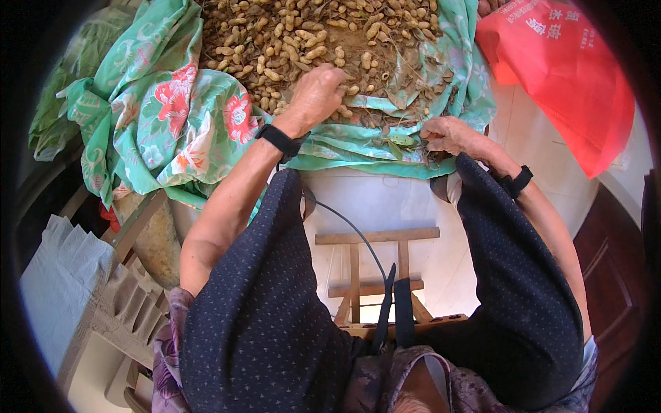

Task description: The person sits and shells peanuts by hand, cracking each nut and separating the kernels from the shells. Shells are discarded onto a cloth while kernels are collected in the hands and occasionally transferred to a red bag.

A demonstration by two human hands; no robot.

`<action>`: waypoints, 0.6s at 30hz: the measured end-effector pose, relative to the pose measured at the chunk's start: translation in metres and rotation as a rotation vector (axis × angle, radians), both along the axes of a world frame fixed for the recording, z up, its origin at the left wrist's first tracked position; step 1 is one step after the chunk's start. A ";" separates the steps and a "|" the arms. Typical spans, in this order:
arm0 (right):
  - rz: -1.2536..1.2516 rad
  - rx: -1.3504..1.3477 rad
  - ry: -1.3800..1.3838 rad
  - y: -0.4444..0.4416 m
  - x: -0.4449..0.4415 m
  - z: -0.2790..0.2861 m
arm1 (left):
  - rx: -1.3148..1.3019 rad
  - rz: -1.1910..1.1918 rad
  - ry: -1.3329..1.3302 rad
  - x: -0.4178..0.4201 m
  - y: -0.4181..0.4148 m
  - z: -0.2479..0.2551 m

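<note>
Unshelled peanuts [292, 51] lie heaped with dry leaves and stems on a green floral cloth [356, 135]. Over the near side of the heap, my left hand [319, 93] has its fingers curled downward. A peanut [352, 90] shows right beside those fingertips, but whether they grip anything is hidden. My right hand [452, 135] is at the cloth's near right edge, fingers bent close to dark plant debris [436, 156]; its grip is unclear. Between the hands, a greenish leaf [403, 140] rests on the cloth. Both wrists wear black straps.
At the right is a red bag [563, 77] bearing writing. Bunched cloth [170, 124] and a green plastic bag [77, 77] are at the left. A wooden stool frame [377, 236] shows between my knees, with a black cable [356, 227] above it.
</note>
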State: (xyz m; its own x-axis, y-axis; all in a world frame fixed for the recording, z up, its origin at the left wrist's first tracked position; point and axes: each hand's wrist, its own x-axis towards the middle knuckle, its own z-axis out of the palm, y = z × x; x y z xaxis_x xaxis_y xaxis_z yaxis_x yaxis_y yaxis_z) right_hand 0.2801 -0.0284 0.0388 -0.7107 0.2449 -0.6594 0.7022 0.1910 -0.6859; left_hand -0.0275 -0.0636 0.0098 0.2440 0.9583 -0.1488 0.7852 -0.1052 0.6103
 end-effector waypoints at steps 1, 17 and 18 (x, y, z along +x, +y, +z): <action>-0.041 -0.014 0.000 -0.001 0.007 -0.006 | 0.012 -0.067 -0.016 0.006 0.000 -0.002; -0.417 -0.292 -0.022 -0.006 0.032 -0.020 | -0.274 0.136 -0.374 -0.030 0.016 0.016; -0.408 -0.292 -0.018 -0.007 0.031 -0.022 | -0.134 0.037 -0.310 -0.032 0.012 0.010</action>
